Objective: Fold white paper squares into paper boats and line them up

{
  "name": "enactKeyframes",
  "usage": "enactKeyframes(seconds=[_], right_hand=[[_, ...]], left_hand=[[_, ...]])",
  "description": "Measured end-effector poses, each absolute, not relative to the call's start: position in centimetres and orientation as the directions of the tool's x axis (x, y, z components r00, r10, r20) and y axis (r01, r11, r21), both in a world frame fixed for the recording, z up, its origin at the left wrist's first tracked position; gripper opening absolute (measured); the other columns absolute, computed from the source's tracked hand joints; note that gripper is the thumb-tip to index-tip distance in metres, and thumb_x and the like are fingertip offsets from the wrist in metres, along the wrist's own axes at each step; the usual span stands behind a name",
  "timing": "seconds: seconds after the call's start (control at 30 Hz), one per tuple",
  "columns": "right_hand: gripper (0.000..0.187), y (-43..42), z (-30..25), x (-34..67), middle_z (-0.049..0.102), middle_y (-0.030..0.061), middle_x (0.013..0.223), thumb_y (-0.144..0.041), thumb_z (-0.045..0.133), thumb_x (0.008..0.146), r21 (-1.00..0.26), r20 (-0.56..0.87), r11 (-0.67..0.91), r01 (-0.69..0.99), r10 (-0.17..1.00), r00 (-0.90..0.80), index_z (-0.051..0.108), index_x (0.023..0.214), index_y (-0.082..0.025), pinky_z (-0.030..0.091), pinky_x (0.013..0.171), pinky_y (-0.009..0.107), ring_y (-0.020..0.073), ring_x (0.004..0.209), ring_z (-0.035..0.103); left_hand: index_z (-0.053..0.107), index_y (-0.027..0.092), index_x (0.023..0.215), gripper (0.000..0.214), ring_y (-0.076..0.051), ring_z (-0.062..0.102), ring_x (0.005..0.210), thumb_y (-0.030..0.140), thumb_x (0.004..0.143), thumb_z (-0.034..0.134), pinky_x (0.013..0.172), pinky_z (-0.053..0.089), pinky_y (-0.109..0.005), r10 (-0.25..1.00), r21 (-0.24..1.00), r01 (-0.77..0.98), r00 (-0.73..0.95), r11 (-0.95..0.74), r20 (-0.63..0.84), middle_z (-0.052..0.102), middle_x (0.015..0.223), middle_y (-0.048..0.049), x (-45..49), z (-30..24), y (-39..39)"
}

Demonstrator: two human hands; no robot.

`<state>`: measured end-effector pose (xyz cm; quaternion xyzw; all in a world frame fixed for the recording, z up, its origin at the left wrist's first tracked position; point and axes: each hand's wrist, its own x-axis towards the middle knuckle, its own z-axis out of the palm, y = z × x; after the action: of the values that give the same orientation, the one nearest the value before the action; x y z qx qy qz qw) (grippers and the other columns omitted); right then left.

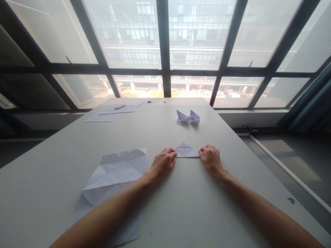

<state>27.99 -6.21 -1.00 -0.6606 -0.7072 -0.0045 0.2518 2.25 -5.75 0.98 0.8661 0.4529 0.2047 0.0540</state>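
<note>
So both hands are on the same piece here: the left hand (162,162) has its fingers curled shut on the left corner of a small folded paper triangle (186,150), and the right hand (210,158) is doing the same at the right corner. The triangle lies flat on the table (232,193), right between the hands, long edge running left to right and facing the person, point aimed away toward the window (165,51). Neither hand is really nearer, since each sits at its own end of that long edge. Just beside the left forearm, partly under it, there's a big creased sheet (116,172) opened out flat. Further out, past the triangle, two little paper boats (188,117) sit touching each other. Way off at the far left corner are some flat sheets (111,111) with what looks like a pen (120,106) on top.
</note>
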Motion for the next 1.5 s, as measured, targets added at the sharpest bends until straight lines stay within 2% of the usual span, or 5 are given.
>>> enactKeyframes(seconds=[0.2, 0.5, 0.73, 1.27, 1.5], right_hand=[[0.021, -6.7, -1.2, 27.3, 0.065, 0.0093, 0.101, -0.036, 0.058, 0.091, -0.342, 0.320, 0.104, 0.934, 0.947, 0.012, 0.067, 0.095, -0.018, 0.035, 0.083, 0.036, 0.0262, 0.100, 0.055], [0.020, -6.0, -1.0, 27.5, 0.066, 0.0038, 0.075, -0.035, 0.057, 0.084, -0.781, 0.261, 0.173, 0.600, 0.963, 0.061, 0.063, 0.077, -0.017, 0.039, 0.066, 0.029, 0.0177, 0.068, 0.057], [0.032, -6.0, -0.3, 27.6, 0.058, 0.0003, 0.063, -0.042, 0.052, 0.085, -0.828, 0.218, 0.167, 0.535, 0.975, 0.033, 0.058, 0.065, -0.017, 0.034, 0.058, 0.026, 0.0150, 0.061, 0.050], [0.033, -6.3, 0.9, 27.6, 0.070, 0.0099, 0.069, -0.025, 0.045, 0.087, -0.395, 0.122, 0.074, 0.916, 0.992, -0.028, 0.062, 0.059, -0.018, 0.027, 0.062, 0.029, 0.0163, 0.062, 0.055], [0.049, -6.6, 1.7, 27.8, 0.073, 0.0189, 0.082, -0.049, 0.045, 0.096, -0.045, 0.026, -0.016, 0.999, 1.000, 0.017, 0.072, 0.077, -0.013, 0.035, 0.079, 0.039, 0.0271, 0.078, 0.066]], left_hand=[[0.068, 0.024, 0.111, 0.023, -0.021, 0.058, 0.108, 0.017, 0.093, 0.053, 0.089, 0.051, -0.032, 0.810, 0.279, 0.766, 0.502, -0.579, 0.302, 0.065, 0.115, -0.0044, 2.2, 0.9, -5.7], [0.067, 0.024, 0.108, 0.023, -0.022, 0.058, 0.108, 0.015, 0.092, 0.054, 0.090, 0.050, -0.032, 0.812, 0.295, 0.761, 0.501, -0.578, 0.299, 0.065, 0.114, -0.0051, 2.4, 1.0, -5.7], [0.066, 0.024, 0.107, 0.023, -0.022, 0.057, 0.108, 0.015, 0.091, 0.054, 0.089, 0.051, -0.032, 0.807, 0.283, 0.762, 0.503, -0.583, 0.309, 0.064, 0.114, -0.0044, 2.3, 0.8, -5.7], [0.066, 0.025, 0.108, 0.023, -0.021, 0.056, 0.110, 0.015, 0.092, 0.052, 0.090, 0.050, -0.031, 0.822, 0.270, 0.780, 0.500, -0.565, 0.274, 0.064, 0.115, -0.0044, 2.5, 1.3, -5.9], [0.066, 0.024, 0.110, 0.025, -0.021, 0.056, 0.110, 0.015, 0.092, 0.051, 0.091, 0.051, -0.032, 0.820, 0.272, 0.777, 0.502, -0.567, 0.276, 0.064, 0.116, -0.0050, 2.5, 1.3, -6.0]])
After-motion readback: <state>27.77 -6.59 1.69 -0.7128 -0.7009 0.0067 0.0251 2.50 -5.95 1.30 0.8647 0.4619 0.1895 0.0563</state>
